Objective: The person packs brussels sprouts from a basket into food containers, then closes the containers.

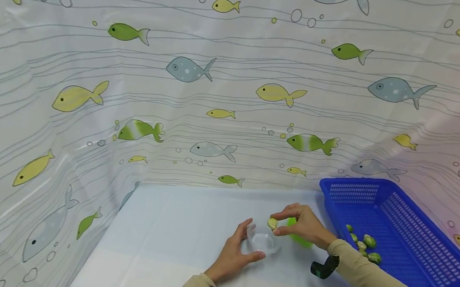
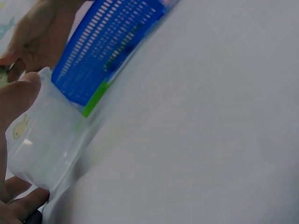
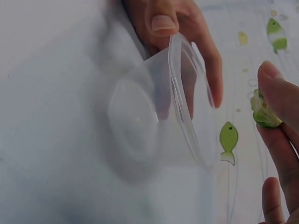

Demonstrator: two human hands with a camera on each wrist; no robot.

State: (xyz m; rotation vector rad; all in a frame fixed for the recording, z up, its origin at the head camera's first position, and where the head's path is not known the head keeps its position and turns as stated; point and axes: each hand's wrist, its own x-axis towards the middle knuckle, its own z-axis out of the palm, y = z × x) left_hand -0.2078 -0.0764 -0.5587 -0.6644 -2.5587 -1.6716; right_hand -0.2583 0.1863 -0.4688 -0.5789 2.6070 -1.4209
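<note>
My left hand (image 1: 231,255) holds a clear plastic container (image 1: 264,244) on the white table, thumb on one side and fingers on the other. In the right wrist view the container (image 3: 135,121) has its open rim toward the right hand. Between thumb and fingertips, my right hand (image 1: 305,224) pinches a pale green Brussels sprout (image 1: 272,223), just above the container's rim and apart from it. The cut-looking face of the sprout (image 3: 264,109) shows in the right wrist view. A bright green flat piece (image 1: 302,242), perhaps a lid, lies partly hidden behind the right hand.
At the right of the table (image 1: 173,229) stands a blue perforated basket (image 1: 410,241). Several Brussels sprouts (image 1: 369,241) lie near its left side, beside the right forearm. A fish-patterned sheet (image 1: 234,93) rises behind the table and along its sides.
</note>
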